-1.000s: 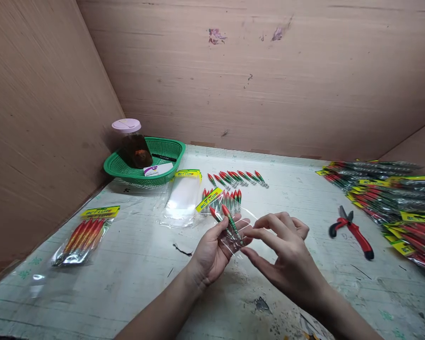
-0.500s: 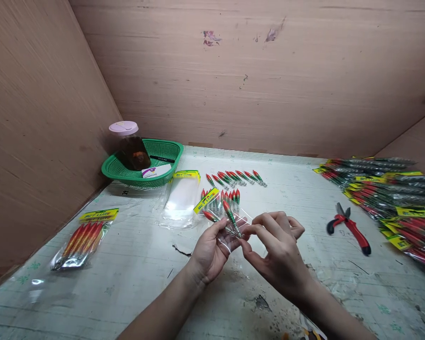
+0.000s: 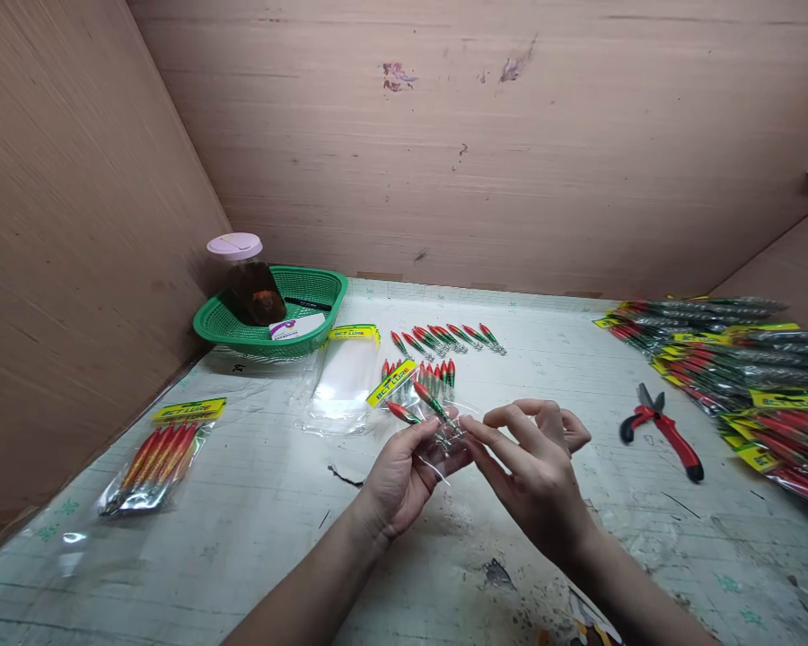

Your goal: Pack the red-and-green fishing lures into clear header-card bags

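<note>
The left hand (image 3: 399, 480) holds a clear bag (image 3: 391, 384) with two lures (image 3: 431, 400), the right hand (image 3: 537, 462) at its four o'clock edge. From them, a green basket (image 3: 242, 344) sits at ten o'clock, pliers (image 3: 679, 448) at three.

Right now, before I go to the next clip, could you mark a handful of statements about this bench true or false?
1. The left hand holds a clear bag. True.
2. The right hand grips the pliers. False: the pliers lie on the table; the right hand is at the bag.
3. The pink-lidded cup stands in the green basket. True.
4. The bagged lures at far left are blue. False: they're red-and-gold lures.
</note>
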Demonstrator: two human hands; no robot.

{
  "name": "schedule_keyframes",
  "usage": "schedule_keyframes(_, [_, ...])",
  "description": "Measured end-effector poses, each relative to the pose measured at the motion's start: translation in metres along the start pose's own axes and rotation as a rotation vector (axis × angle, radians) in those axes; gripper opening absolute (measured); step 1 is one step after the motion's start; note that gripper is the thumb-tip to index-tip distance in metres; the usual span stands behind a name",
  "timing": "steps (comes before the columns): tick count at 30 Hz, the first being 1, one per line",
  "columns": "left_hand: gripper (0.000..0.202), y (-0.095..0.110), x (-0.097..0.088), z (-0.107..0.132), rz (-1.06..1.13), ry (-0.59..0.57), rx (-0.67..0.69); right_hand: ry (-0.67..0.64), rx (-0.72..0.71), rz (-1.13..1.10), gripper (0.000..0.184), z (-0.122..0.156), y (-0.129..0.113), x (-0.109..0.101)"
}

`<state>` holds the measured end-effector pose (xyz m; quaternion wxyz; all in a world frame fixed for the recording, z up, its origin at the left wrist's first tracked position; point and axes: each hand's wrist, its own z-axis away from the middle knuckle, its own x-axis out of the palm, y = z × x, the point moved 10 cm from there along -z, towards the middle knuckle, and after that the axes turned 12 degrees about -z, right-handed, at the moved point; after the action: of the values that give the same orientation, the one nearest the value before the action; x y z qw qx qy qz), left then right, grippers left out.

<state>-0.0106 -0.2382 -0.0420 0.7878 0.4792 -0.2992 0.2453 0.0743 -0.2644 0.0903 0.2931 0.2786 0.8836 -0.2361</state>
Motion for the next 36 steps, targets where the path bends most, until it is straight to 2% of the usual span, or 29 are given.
schedule_keyframes(3, [0.030,0.001,0.003,0.002,-0.011,-0.034,0.021,0.024,0.010,-0.018,0.025,0.000,-0.002,-0.001])
schedule_keyframes(6, [0.039,0.006,0.006,0.003,0.009,-0.050,0.018,-0.055,0.018,-0.225,0.022,-0.004,0.003,0.000])
schedule_keyframes(8, [0.042,0.015,0.006,0.003,0.053,-0.056,0.032,-0.029,0.100,-0.376,0.019,-0.008,0.024,-0.004])
schedule_keyframes(10, [0.041,0.029,0.002,0.003,0.114,-0.029,0.083,0.010,0.241,-0.392,0.016,-0.009,0.057,0.000])
schedule_keyframes(11, [0.039,0.036,-0.001,0.003,0.141,-0.004,0.115,-0.005,0.299,-0.364,0.014,-0.009,0.073,0.009])
schedule_keyframes(13, [0.037,0.046,-0.008,0.003,0.172,0.052,0.165,-0.127,0.349,-0.321,0.009,-0.007,0.095,0.041])
schedule_keyframes(16, [0.040,0.051,-0.016,0.001,0.172,0.101,0.195,-0.272,0.347,-0.324,0.016,-0.001,0.111,0.090])
schedule_keyframes(19, [0.042,0.048,-0.018,-0.003,0.172,0.109,0.186,-0.302,0.356,-0.313,0.017,0.004,0.119,0.112])
schedule_keyframes(23, [0.041,0.043,-0.018,-0.005,0.191,0.114,0.169,-0.307,0.375,-0.315,0.010,0.009,0.125,0.109])
schedule_keyframes(30, [0.032,0.035,-0.015,-0.003,0.170,0.098,0.133,-0.324,0.418,-0.323,0.012,0.021,0.137,0.089])
schedule_keyframes(34, [0.030,0.030,-0.017,-0.004,0.146,0.112,0.125,-0.313,0.393,-0.333,0.010,0.023,0.132,0.091])
schedule_keyframes(36, [0.029,0.029,-0.018,-0.006,0.143,0.118,0.126,-0.290,0.374,-0.352,0.006,0.019,0.125,0.084])
